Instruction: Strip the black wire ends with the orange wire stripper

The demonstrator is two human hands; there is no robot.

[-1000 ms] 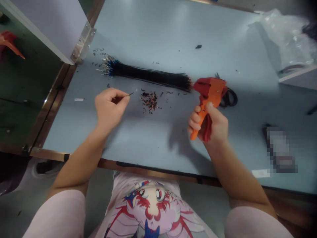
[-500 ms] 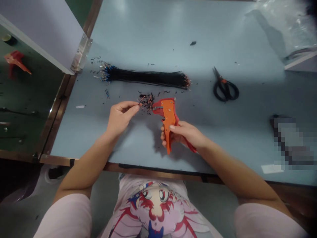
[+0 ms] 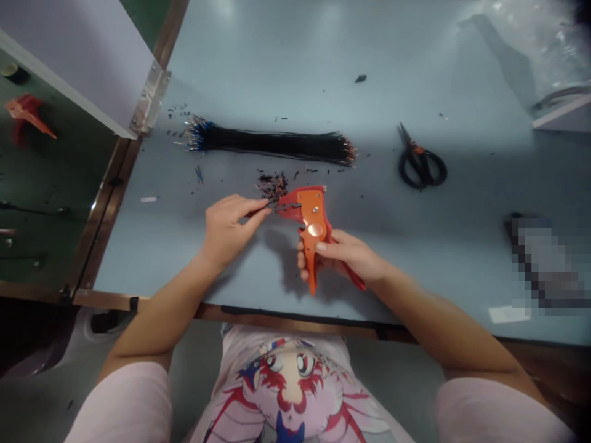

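My left hand (image 3: 233,227) pinches a short dark wire (image 3: 271,202) between thumb and fingertips, its end close to the jaws of the wire stripper. Whether the wire touches the jaws I cannot tell. Wrapped around the handles of the orange and red wire stripper (image 3: 312,212) is my right hand (image 3: 346,251), holding the tool upright with its jaws pointing left. Behind the jaws lies a small heap of black and coppery scraps (image 3: 273,183). Farther back, a long bundle of black wires (image 3: 272,143) lies crosswise, blue and bare metal at its left end, copper at its right.
Black-handled scissors (image 3: 421,161) lie on the blue table (image 3: 443,246) to the right. A blurred-out dark object (image 3: 547,261) and a white label (image 3: 508,314) are near the right front. A hinged panel (image 3: 83,55) stands at left. Clear plastic (image 3: 540,49) fills the back right corner.
My left hand has moved slightly right, bringing the wire up to the stripper's jaws. The stripper has shifted a little left and toward me in my right hand.
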